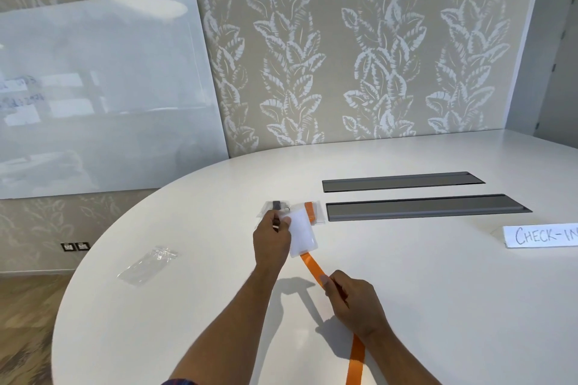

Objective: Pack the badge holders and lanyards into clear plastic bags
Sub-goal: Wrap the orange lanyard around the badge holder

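My left hand [271, 241] pinches the top edge of a frosted white badge holder [301, 233], held tilted above the white table [187, 322]. An orange lanyard [355, 359] runs from under the holder down toward the table's front edge. My right hand [353, 298] grips the lanyard a short way below the holder. Behind the holder lies a clear plastic bag [314, 211] with a stretch of orange strap showing through it, and a dark clip [276, 205] lies just past my left fingers. A second, crumpled clear bag [147, 266] lies on the table to the left.
Two long dark recessed trays [403, 181] [428, 207] sit in the table to the right of the bag. A white card lettered "CHECK-IN" [544, 235] stands at the right edge. A glass board [103, 94] leans on the patterned wall beyond the table.
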The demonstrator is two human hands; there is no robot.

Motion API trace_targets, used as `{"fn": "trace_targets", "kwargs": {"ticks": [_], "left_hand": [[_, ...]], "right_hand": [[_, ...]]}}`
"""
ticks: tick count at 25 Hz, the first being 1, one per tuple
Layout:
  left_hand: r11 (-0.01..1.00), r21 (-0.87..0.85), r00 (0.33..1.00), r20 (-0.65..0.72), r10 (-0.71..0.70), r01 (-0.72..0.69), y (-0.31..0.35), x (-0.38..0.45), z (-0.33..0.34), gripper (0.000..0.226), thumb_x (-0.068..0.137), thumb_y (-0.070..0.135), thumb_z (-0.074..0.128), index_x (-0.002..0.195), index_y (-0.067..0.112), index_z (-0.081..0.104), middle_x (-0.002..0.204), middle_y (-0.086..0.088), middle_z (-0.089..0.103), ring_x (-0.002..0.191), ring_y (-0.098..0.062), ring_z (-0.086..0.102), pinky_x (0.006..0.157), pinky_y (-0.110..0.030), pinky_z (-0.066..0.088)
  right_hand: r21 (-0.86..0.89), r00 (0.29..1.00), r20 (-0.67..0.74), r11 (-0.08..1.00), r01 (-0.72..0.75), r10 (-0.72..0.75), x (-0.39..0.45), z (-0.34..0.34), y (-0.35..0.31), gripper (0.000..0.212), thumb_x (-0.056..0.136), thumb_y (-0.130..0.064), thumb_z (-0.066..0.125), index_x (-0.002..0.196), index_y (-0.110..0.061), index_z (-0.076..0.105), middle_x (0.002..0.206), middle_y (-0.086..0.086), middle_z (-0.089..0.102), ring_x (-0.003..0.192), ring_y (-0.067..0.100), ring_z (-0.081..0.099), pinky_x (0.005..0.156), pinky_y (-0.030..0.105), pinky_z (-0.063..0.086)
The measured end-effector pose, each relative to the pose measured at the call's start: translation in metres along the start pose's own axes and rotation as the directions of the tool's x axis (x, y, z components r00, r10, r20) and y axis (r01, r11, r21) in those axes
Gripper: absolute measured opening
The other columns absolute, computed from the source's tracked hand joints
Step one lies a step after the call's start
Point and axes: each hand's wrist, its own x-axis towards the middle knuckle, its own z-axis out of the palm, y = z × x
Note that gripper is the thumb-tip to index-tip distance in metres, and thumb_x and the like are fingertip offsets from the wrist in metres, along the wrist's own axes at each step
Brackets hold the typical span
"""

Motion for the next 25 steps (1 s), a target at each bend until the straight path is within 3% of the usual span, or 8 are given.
{"fn": "trace_targets", "kwargs": {"ticks": [4,7,10,14,17,19,21,25], "left_hand": [[0.995,0.078,0.998,-0.010,0.060,-0.059,-0.005,0.001,-0.011,0.018,0.099,0.024,0.062,0.114,0.014,0.064,0.106,0.003,0.068,0.093,-0.018,0.063,0.077,-0.023,0.052],[0.998,0.061,1.000,-0.008,0.027,-0.027,-0.007,-0.002,-0.021,0.016,0.098,0.025,0.064,0.110,0.015,0.065,0.102,0.003,0.070,0.091,-0.019,0.064,0.073,-0.020,0.046],[0.998,0.021,0.997,-0.051,0.066,-0.065,-0.001,-0.004,-0.033,0.006,0.095,0.022,0.065,0.096,0.016,0.064,0.089,0.005,0.069,0.087,-0.020,0.065,0.069,-0.015,0.044],[0.982,0.054,0.974,-0.128,0.188,-0.182,0.018,0.005,-0.055,0.005,0.093,0.016,0.066,0.096,0.012,0.066,0.095,-0.002,0.070,0.091,-0.021,0.063,0.080,-0.027,0.047],[0.964,0.131,0.945,-0.206,0.254,-0.231,0.028,0.023,-0.074,0.004,0.093,0.015,0.063,0.095,0.012,0.063,0.096,-0.005,0.068,0.093,-0.023,0.060,0.080,-0.029,0.044],[0.960,0.175,0.934,-0.247,0.259,-0.220,0.028,0.032,-0.084,0.004,0.095,0.016,0.060,0.093,0.013,0.060,0.095,-0.005,0.068,0.090,-0.024,0.060,0.077,-0.030,0.044],[0.965,0.191,0.931,-0.283,0.230,-0.180,0.022,0.037,-0.092,0.007,0.097,0.019,0.058,0.092,0.014,0.058,0.093,-0.005,0.069,0.086,-0.025,0.060,0.075,-0.029,0.042],[0.973,0.229,0.976,-0.207,0.064,-0.015,0.000,0.036,-0.098,0.007,0.096,0.022,0.055,0.092,0.017,0.056,0.086,-0.005,0.067,0.081,-0.029,0.061,0.071,-0.029,0.043]], "right_hand": [[-0.026,0.999,0.022,0.999,0.025,-0.024,0.000,0.004,0.003,0.054,0.096,-0.068,0.033,0.071,-0.025,0.054,0.057,-0.019,0.049,0.053,0.009,0.053,0.056,0.017,0.045],[-0.069,0.997,0.067,0.997,0.034,-0.029,0.002,0.004,0.002,0.064,0.092,-0.076,0.030,0.071,-0.023,0.058,0.063,-0.015,0.054,0.059,0.010,0.054,0.059,0.019,0.046],[-0.096,0.978,0.114,0.978,0.184,-0.173,0.004,0.003,-0.005,0.051,0.092,-0.064,0.052,0.071,-0.019,0.061,0.071,-0.006,0.058,0.066,0.010,0.051,0.061,0.024,0.047],[-0.066,0.953,0.118,0.955,0.289,-0.280,-0.002,0.008,-0.020,0.045,0.093,-0.051,0.062,0.068,-0.014,0.062,0.077,-0.003,0.061,0.072,0.013,0.054,0.067,0.027,0.047],[0.076,0.979,0.097,0.982,0.173,-0.180,-0.006,0.016,-0.034,0.050,0.090,-0.052,0.067,0.059,-0.014,0.058,0.071,-0.007,0.059,0.071,0.009,0.055,0.068,0.026,0.044],[0.238,0.964,0.261,0.965,-0.106,0.042,-0.002,0.018,-0.047,0.055,0.085,-0.056,0.071,0.055,-0.013,0.054,0.065,-0.005,0.056,0.063,0.008,0.055,0.065,0.027,0.045],[0.390,0.882,0.455,0.863,-0.320,0.122,0.000,0.018,-0.056,0.052,0.082,-0.052,0.077,0.052,-0.015,0.057,0.067,-0.004,0.056,0.059,0.011,0.057,0.063,0.030,0.049],[0.647,0.920,0.386,0.729,-0.224,-0.059,0.011,0.002,-0.073,0.026,0.086,-0.035,0.079,0.072,-0.014,0.081,0.129,-0.013,0.064,0.096,0.019,0.070,0.074,0.031,0.058]]}}
